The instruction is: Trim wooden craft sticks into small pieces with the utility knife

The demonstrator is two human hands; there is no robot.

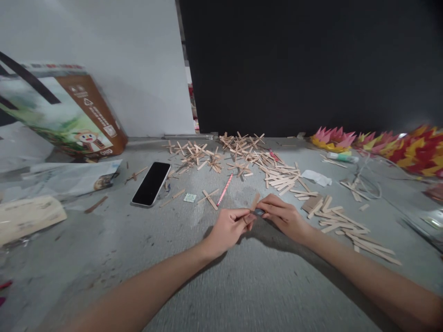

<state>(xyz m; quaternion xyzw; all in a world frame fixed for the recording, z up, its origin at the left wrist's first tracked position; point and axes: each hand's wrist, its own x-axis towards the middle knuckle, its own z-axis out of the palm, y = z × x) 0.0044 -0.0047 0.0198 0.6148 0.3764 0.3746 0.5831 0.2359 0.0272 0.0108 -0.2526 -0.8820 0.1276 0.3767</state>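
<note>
My left hand point(230, 229) is closed on a wooden stick point(255, 202) that points up and away from me, above the grey table. Right beside it, my right hand point(282, 216) pinches a small dark bluish object point(259, 211) against the stick; what it is cannot be made out. The fingertips of both hands nearly meet. Beyond them lie a pink striped pencil point(224, 190) and a crossed pair of sticks point(209, 199). Many loose sticks point(337, 220) are spread to the right of my right hand.
A phone point(151, 183) lies left of centre, and a printed bag point(83, 117) stands at the back left. Piles of crossed sticks point(199, 154) lie along the back. Pink, yellow and red paper pieces point(408, 147), a green-labelled tube point(342, 157) and a cable point(375, 191) are at right.
</note>
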